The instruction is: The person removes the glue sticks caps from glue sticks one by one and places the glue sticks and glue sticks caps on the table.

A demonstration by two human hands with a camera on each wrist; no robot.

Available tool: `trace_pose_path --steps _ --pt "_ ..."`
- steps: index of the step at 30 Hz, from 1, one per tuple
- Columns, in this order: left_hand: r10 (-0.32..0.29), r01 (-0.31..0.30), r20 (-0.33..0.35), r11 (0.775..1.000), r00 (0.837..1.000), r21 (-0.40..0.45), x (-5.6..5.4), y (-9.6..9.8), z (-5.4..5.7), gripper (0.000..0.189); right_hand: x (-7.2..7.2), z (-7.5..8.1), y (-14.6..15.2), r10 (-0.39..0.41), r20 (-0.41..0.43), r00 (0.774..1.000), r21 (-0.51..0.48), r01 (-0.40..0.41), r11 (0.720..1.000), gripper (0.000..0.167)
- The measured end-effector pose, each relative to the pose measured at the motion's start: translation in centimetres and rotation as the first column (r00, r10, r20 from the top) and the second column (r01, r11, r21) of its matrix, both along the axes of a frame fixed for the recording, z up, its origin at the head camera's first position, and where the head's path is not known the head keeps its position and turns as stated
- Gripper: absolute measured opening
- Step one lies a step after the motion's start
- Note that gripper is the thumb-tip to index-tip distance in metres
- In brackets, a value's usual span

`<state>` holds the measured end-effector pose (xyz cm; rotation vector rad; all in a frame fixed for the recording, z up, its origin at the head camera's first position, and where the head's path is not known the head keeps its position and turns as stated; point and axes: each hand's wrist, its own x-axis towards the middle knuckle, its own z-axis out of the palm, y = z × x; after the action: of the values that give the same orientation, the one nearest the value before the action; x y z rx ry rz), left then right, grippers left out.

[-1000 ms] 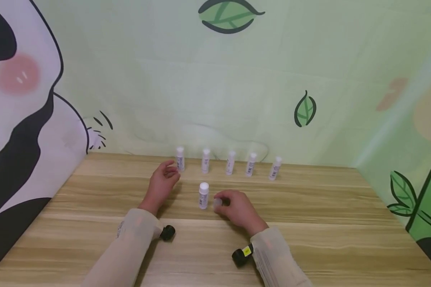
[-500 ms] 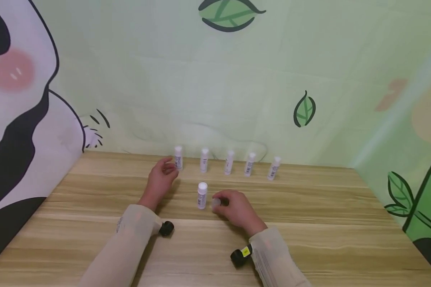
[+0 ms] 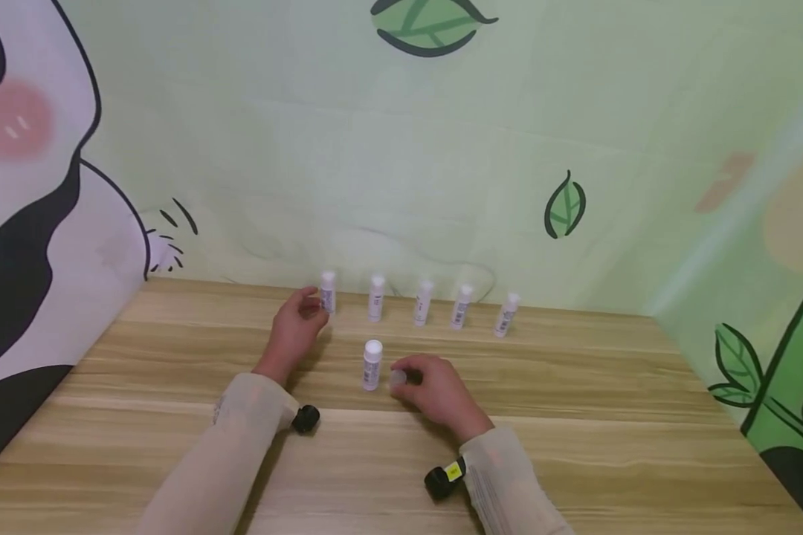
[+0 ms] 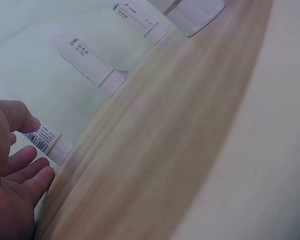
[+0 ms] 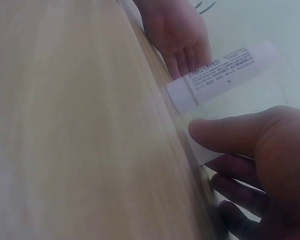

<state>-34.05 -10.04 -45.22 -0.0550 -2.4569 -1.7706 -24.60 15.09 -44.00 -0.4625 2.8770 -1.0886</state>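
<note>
Five or so is not counted here: several white glue sticks stand upright in a back row, from the far-left glue stick (image 3: 329, 293) to the far-right glue stick (image 3: 506, 315). My left hand (image 3: 297, 327) is at the far-left one with loosely bent fingers; in the left wrist view its upper digit overlaps the label. Nearer to me, another glue stick (image 3: 372, 365) stands alone, white top up. Just right of it, my right hand (image 3: 442, 390) pinches a small whitish ribbed piece (image 5: 203, 151), cap-like, between thumb and fingers. The fingers partly hide this piece.
A wood-grain table (image 3: 602, 461) runs back to a pale green printed backdrop (image 3: 294, 171) right behind the row. Black wrist cameras sit at both cuffs, the left camera (image 3: 305, 419) and the right camera (image 3: 439, 483).
The head view has shifted slightly. My left hand has edged a little closer to the far-left glue stick. My right hand keeps its pinch, and the glue sticks stay in place.
</note>
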Motion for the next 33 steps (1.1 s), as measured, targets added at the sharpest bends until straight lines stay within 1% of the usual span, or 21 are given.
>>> trace_pose_path --steps 5,12,19,27,33 --pt "-0.014 0.014 0.01 1.0 1.0 0.001 -0.2 0.0 0.1 0.054 0.1 0.1 0.0 0.004 0.004 1.0 -0.005 -0.004 1.0 0.03" --pt "-0.024 0.024 -0.007 1.0 1.0 -0.008 -0.6 0.0 0.2 0.053 0.1 0.1 0.0 0.006 0.01 1.0 0.006 -0.006 1.0 0.031" --pt "-0.037 0.037 0.001 0.999 0.999 -0.015 -1.0 0.0 0.1 0.052 0.0 0.1 0.0 -0.004 0.016 1.0 0.006 0.004 1.0 0.031" --pt "-0.025 0.026 0.026 0.999 0.999 -0.035 -1.4 -0.1 0.1 0.053 0.0 0.2 -0.2 -0.001 0.026 1.0 0.002 0.001 1.0 0.031" --pt "-0.034 0.034 0.007 0.999 0.999 -0.013 -1.8 0.1 0.0 0.052 0.1 0.2 -0.2 -0.011 0.015 1.0 0.003 0.011 1.0 0.031"
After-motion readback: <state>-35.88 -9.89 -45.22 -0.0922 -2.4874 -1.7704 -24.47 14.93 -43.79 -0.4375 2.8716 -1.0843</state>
